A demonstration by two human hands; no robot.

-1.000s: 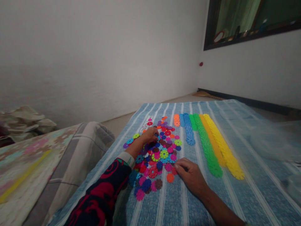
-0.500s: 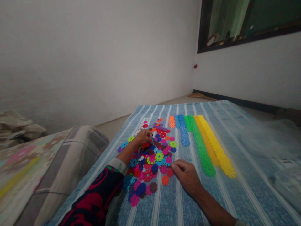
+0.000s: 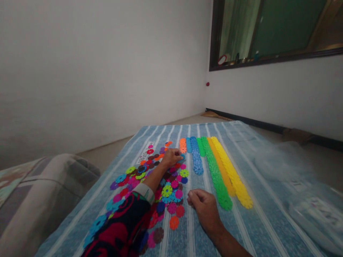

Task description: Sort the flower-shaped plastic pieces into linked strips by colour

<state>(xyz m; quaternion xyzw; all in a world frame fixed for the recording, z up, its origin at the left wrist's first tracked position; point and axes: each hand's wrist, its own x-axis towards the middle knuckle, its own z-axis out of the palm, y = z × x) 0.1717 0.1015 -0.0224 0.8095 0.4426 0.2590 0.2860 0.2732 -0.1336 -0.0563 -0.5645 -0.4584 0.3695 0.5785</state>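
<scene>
My left hand (image 3: 171, 157) pinches a light blue notched disc (image 3: 183, 157) at its fingertips, just below the short light blue row (image 3: 189, 145). My right hand (image 3: 204, 207) is closed, thumb against the curled fingers, to the right of the loose pile; whatever it may hold is hidden. Many flat flower-shaped discs in mixed colours lie scattered around my left forearm, among them a lime one (image 3: 167, 191) and an orange one (image 3: 174, 222). The sleeve covers part of the pile.
Overlapping disc rows lie to the right: orange (image 3: 182, 145), blue (image 3: 196, 157), green (image 3: 216, 175), golden (image 3: 221, 164) and yellow (image 3: 233, 175). Clear plastic bags (image 3: 316, 210) rest on the right side of the striped cloth (image 3: 182, 246). A fabric-covered seat (image 3: 61, 192) stands at left.
My left hand has moved right from the pile toward the rows, now with a light blue disc showing. My right hand has drawn slightly away from the pile. The view has shifted right.
</scene>
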